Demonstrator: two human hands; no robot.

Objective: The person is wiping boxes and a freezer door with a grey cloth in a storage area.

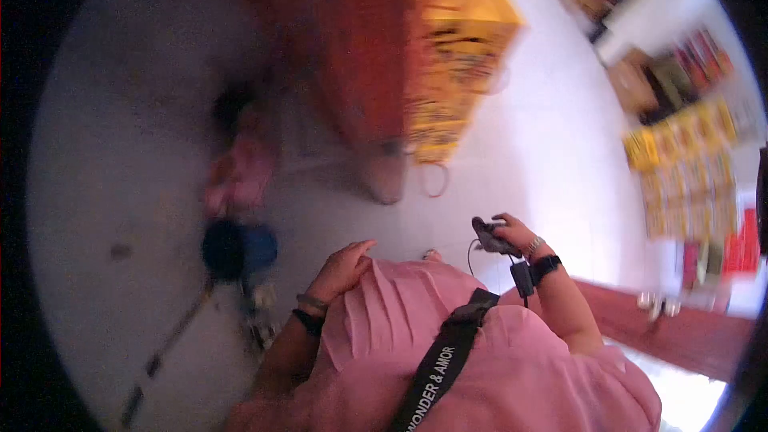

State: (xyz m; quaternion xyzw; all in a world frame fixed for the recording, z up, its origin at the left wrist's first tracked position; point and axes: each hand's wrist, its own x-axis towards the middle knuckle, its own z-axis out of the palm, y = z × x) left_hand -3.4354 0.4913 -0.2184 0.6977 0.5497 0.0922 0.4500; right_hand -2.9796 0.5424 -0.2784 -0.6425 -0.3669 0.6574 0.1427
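Note:
My left hand [342, 268] rests at the side of the pink pleated garment [392, 304], its fingers stretched out and holding nothing. There are bands on both wrists. In my right hand [516, 232], held away from the body, is a black handheld device [490, 238] with a thin cable; blur hides what kind it is. A small black box [522, 280] on a cable hangs by the right wrist. A black strap [444, 360] with white lettering crosses the chest.
A tall red surface [352, 40] stands ahead, beside stacked yellow cartons [452, 72]. More yellow boxes [688, 168] are piled at right. A blurred person in pink [240, 172] is at left, near blue round containers [240, 250]. A reddish-brown ledge [664, 332] lies at lower right.

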